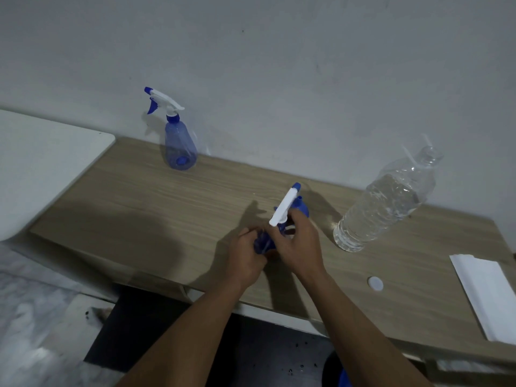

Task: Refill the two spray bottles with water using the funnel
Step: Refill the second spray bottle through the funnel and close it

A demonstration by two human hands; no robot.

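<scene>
A blue spray bottle [180, 141] with a white and blue trigger head stands upright at the back left of the wooden table [139, 208]. A second blue spray bottle [264, 243] is near the table's middle; my left hand [245, 255] grips its body. My right hand [298, 241] grips its white trigger head [284, 205] at the neck. A blue funnel [301, 208] shows partly behind the trigger head. A clear, uncapped water bottle [388, 202], mostly full, stands at the right.
A white round cap [375, 283] lies on the table in front of the water bottle. White folded paper [485, 294] lies at the right edge. A white surface [42, 163] adjoins the table on the left. The wall runs right behind the table.
</scene>
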